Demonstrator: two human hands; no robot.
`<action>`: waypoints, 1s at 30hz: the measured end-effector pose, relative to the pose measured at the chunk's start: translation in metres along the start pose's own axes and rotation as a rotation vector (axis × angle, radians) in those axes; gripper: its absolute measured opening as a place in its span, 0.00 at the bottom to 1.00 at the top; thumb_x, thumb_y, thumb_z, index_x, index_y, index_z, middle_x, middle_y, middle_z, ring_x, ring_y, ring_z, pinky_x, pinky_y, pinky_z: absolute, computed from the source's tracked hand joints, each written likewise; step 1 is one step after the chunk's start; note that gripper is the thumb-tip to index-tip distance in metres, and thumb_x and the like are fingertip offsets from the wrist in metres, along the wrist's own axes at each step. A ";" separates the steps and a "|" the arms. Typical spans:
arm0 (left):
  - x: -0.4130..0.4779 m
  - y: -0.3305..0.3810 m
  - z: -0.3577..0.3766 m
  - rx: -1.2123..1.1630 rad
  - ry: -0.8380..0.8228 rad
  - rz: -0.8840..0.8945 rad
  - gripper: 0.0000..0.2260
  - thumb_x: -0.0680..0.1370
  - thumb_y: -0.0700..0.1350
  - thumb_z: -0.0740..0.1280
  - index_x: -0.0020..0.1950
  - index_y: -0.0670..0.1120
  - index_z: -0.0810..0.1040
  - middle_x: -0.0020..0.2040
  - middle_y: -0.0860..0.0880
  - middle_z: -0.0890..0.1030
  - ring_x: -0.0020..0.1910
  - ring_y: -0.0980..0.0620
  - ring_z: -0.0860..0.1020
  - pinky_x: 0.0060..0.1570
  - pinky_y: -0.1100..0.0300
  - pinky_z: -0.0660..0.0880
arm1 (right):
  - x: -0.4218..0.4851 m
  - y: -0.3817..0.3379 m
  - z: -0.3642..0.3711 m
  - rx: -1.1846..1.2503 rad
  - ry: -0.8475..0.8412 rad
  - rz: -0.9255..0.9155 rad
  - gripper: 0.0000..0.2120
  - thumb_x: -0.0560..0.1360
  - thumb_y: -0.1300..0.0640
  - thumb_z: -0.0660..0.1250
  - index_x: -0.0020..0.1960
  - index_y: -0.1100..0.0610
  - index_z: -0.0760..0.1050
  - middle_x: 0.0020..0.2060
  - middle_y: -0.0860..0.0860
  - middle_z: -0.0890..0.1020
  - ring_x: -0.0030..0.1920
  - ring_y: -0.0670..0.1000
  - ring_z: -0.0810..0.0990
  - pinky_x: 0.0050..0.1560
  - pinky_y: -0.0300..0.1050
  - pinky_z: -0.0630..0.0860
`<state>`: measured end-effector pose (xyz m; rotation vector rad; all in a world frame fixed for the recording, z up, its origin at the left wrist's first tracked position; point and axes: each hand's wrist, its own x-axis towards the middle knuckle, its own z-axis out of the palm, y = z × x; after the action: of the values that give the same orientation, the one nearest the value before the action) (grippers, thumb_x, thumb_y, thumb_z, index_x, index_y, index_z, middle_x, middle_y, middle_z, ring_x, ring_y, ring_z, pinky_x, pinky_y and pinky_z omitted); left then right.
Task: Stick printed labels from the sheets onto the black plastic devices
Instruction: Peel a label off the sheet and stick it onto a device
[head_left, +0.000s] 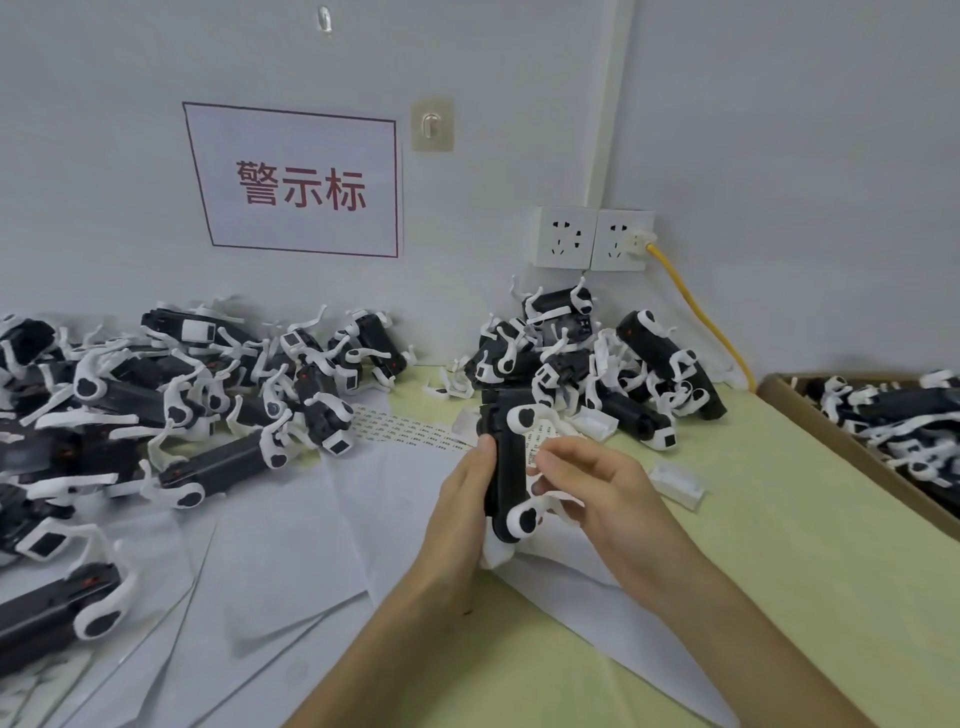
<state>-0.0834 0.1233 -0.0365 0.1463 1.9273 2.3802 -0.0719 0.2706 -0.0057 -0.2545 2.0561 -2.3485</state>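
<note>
one black plastic device (506, 467) is in work, held upright above the near middle of the table (779, 545). the left hand (462, 499) grips its body with curled fingers and the thumb on top. the right hand (587, 478) pinches a small printed label (540, 441) against the device's right side, so this sticker looks about to be laid on but not yet pressed flat.

much seems left. a big heap of devices (156, 395) fills the table's left side and a second heap (597, 364) sits at the back edge. whether either is labelled already i cannot tell. more lie in a cardboard box (852, 452) off the right edge. a label sheet (410, 428) with rows of stickers lies between the two heaps, just behind the hands.

white paper sheets (291, 545) cover the near left of the table. a small clear plastic piece (678, 480) lies just right of the hands. a yellow cable (696, 306) runs down the wall behind the back heap. nothing blocks the hands.
</note>
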 end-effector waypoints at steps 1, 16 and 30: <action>-0.001 -0.001 0.001 0.015 -0.001 0.004 0.30 0.76 0.72 0.58 0.62 0.50 0.82 0.57 0.44 0.85 0.60 0.44 0.83 0.67 0.42 0.74 | 0.000 0.000 0.000 -0.005 0.031 0.005 0.11 0.64 0.46 0.75 0.44 0.50 0.86 0.39 0.49 0.84 0.42 0.46 0.82 0.47 0.43 0.75; -0.007 -0.008 0.009 0.097 0.059 0.118 0.26 0.74 0.69 0.56 0.58 0.53 0.80 0.52 0.52 0.85 0.54 0.54 0.83 0.59 0.54 0.77 | 0.003 0.014 0.005 0.038 0.119 0.071 0.10 0.79 0.56 0.70 0.54 0.62 0.83 0.47 0.57 0.86 0.44 0.50 0.83 0.47 0.42 0.79; -0.008 -0.015 0.010 0.121 0.045 0.215 0.22 0.77 0.66 0.56 0.56 0.51 0.77 0.47 0.57 0.83 0.49 0.62 0.81 0.45 0.73 0.72 | 0.002 0.016 0.007 -0.061 0.189 -0.011 0.06 0.79 0.57 0.70 0.51 0.58 0.84 0.43 0.51 0.86 0.39 0.45 0.82 0.41 0.34 0.75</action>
<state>-0.0738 0.1353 -0.0488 0.3256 2.1789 2.4119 -0.0750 0.2609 -0.0203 -0.0449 2.2153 -2.4039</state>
